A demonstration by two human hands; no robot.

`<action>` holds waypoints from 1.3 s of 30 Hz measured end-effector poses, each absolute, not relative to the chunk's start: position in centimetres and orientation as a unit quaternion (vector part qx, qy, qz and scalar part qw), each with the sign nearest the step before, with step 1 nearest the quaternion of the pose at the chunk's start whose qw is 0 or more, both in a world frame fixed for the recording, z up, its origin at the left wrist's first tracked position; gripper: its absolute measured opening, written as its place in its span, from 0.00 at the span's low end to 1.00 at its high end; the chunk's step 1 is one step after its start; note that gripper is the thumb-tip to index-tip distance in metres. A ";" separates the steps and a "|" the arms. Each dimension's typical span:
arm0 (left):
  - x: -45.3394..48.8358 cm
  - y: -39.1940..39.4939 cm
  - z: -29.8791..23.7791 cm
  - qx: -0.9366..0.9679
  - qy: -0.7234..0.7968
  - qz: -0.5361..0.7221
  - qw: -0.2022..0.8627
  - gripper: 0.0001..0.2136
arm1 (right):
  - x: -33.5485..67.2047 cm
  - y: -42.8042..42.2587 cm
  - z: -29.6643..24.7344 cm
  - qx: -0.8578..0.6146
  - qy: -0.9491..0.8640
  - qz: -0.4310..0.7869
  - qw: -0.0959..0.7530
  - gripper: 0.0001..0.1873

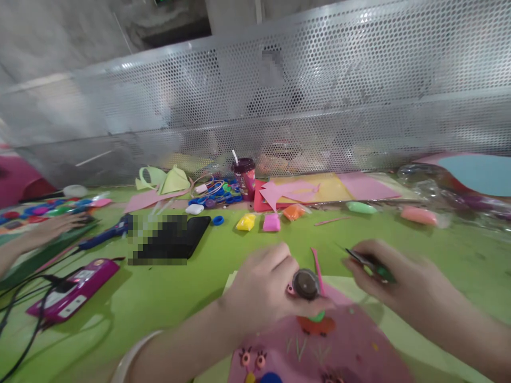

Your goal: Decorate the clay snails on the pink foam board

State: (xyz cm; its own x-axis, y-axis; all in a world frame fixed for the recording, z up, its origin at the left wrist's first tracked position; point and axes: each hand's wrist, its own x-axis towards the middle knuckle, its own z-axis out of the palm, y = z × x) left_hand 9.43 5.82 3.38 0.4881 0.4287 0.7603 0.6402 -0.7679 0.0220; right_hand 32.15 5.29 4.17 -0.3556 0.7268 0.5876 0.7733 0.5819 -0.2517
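My left hand (267, 282) is over a pink clay picture (347, 346), its fingers curled around a round dark-brown piece with a greyish rim (305, 283). My right hand (403, 276), a little blurred, grips a thin pointed tool with a dark tip and a green part (371, 265); its exact kind is unclear. On the pink sheet lie a red-orange shape (317, 325) topped with green, and small eyes with lashes (253, 360). A thin pink clay strip (316, 266) runs up from the sheet between my hands. Pale yellow-green paper lies under the picture.
Packets of yellow (245, 222), pink (271, 222) and orange clay (295, 212) lie ahead. Behind stand a purple cup with a straw (244, 178) and coloured paper. Leftward are a black tablet (175, 239), a glue gun (104, 235), a corded power strip (75, 290) and another person's hand (56, 229).
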 end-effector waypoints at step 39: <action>9.5 4.7 3.4 -0.770 -0.331 -0.493 -0.233 0.14 | 31.6 5.6 5.9 -0.265 -0.920 -0.145 0.250 0.24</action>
State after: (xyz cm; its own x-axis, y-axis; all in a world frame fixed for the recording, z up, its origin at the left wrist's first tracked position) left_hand 9.49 4.68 3.44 0.2951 0.7395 0.6050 0.2794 -0.6723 0.6855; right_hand 31.64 5.61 5.89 -0.7342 0.4150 0.5373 0.5603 0.8173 0.1346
